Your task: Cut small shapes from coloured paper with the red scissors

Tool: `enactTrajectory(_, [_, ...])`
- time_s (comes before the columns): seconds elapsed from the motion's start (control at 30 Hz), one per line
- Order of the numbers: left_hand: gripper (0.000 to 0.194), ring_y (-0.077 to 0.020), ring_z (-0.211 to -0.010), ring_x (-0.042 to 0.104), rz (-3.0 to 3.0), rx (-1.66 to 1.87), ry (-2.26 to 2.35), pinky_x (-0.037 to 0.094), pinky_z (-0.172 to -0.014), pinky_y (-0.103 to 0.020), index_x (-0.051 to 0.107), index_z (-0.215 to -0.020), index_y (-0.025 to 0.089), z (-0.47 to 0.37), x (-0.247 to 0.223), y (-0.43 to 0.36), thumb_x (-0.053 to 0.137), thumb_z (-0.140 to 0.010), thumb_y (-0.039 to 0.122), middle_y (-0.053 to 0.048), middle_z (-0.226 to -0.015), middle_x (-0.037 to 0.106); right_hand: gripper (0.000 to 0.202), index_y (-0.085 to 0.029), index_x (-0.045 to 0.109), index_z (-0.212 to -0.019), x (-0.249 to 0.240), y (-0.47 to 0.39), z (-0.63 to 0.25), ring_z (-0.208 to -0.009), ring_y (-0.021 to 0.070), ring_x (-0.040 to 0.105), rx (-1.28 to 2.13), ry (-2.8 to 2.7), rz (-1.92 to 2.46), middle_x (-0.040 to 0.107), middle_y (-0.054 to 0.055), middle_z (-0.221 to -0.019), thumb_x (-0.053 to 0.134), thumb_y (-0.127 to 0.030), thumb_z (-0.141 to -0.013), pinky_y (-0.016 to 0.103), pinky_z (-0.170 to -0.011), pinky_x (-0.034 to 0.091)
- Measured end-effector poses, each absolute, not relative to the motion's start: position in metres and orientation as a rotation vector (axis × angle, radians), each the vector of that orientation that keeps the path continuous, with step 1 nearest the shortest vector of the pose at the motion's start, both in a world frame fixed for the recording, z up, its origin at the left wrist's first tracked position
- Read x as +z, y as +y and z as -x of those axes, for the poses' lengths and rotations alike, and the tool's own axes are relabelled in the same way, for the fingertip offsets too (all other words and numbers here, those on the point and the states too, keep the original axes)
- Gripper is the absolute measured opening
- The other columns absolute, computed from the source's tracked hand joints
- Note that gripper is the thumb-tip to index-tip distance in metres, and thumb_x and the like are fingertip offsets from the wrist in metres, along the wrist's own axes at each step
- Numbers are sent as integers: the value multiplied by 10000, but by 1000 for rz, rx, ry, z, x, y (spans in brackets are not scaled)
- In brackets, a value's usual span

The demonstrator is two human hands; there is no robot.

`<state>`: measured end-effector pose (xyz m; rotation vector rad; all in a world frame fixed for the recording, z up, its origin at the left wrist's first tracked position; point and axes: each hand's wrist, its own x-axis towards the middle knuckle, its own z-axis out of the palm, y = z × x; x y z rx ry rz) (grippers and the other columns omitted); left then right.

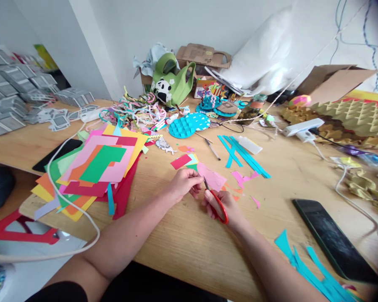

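Note:
Red-handled scissors (220, 205) are gripped in my right hand (231, 207), with their dark blades pointing up and left toward my other hand. Thumb and fingers of my left hand (186, 183) are pinched together at the blade tips. What they hold, if anything, is too small to make out. Just behind both hands lies a pink sheet of paper (213, 176) with a faint drawn line. A dark red paper piece (181, 161) and small green and pale scraps are beside it. Pink offcuts (244, 178) and orange bits are scattered to the right.
Stacked coloured paper (103, 165) lies on the left, crossed by a white cable (55, 180). Blue strips (245, 155), a pen (213, 150) and a phone (332, 237) are toward the right. Behind are tangled craft cords (132, 111), a green panda bag (173, 84) and egg-crate cardboard (349, 117).

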<state>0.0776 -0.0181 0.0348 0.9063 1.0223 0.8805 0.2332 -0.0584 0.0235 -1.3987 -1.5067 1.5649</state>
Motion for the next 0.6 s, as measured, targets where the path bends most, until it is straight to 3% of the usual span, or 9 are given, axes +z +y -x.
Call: enactTrajectory(0.6, [126,-80,-393,504,-880,876,1007,428,-358,-194,544,-662,128,-78,35,-18,621,-725,205,10,-541,561,547,-162,551,-617,26,-59,-232,-329,91,432,1568,-1504,1453,527,-8,-400,532,-694,-743,209,-359,308])
